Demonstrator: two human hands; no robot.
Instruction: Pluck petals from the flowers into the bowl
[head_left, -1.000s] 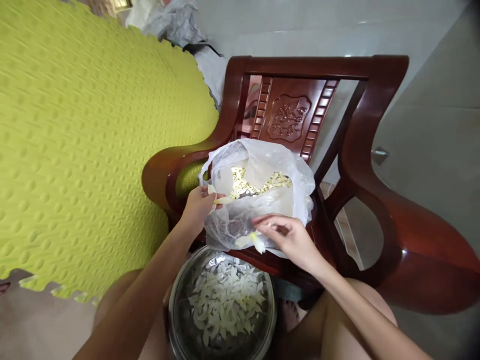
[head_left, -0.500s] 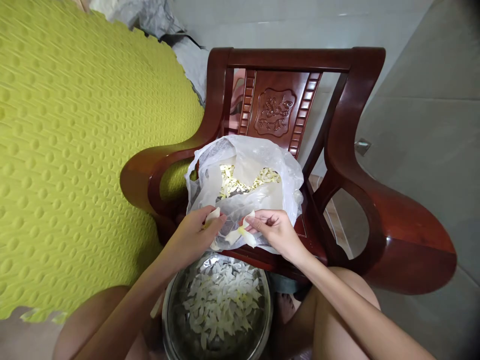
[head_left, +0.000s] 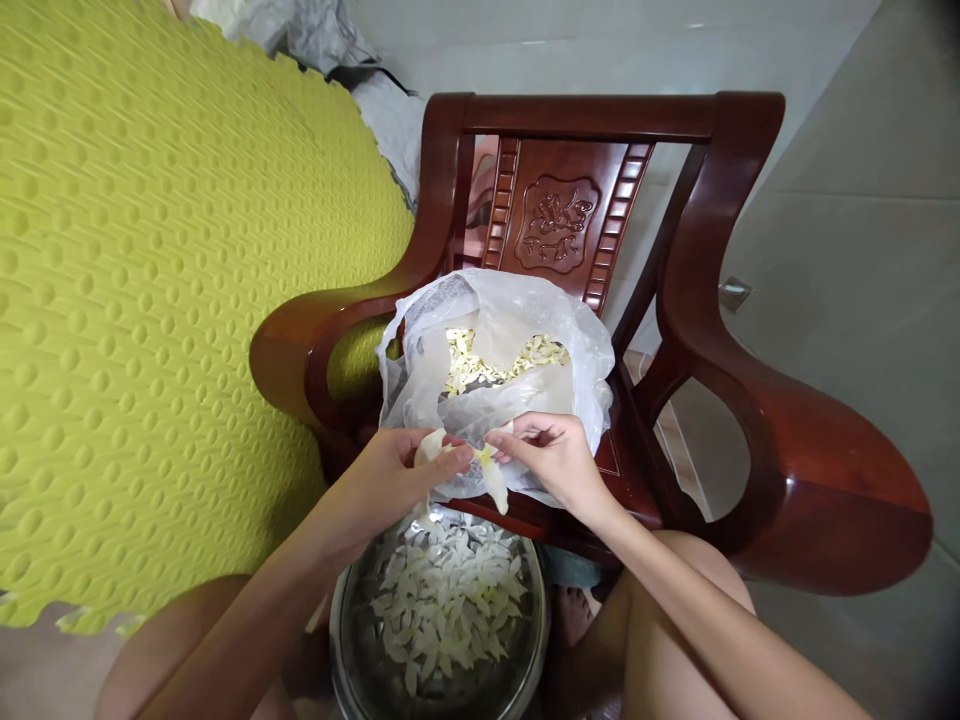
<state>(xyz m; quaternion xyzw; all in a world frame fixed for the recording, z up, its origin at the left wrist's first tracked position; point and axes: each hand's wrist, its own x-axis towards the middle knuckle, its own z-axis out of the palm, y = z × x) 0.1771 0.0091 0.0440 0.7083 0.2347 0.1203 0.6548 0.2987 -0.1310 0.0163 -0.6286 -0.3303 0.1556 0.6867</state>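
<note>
Between my two hands is a white flower point(head_left: 493, 482) with a yellow centre, its petals spread. My right hand point(head_left: 551, 452) pinches it between thumb and fingers. My left hand point(head_left: 409, 470) is closed round white petals point(head_left: 430, 447), and its thumb and fingertips meet the same flower from the left. Behind the hands sits an open white plastic bag point(head_left: 495, 405) with small pale-yellow blossoms point(head_left: 469, 360) inside. Below the hands stands a round metal bowl point(head_left: 541, 640) holding a heap of loose white petals point(head_left: 450, 600).
The bag rests on the seat of a dark red wooden armchair point(head_left: 592, 115) with broad curved arms. A yellow-green foam mat point(head_left: 172, 300) stands along the left. Grey tiled wall point(head_left: 825, 260) rises behind and to the right. My knees flank the bowl.
My left hand has moved right, so its fingertips now meet the flower held in my right hand. The flower has turned, with one petal pointing down. The view has shifted slightly.
</note>
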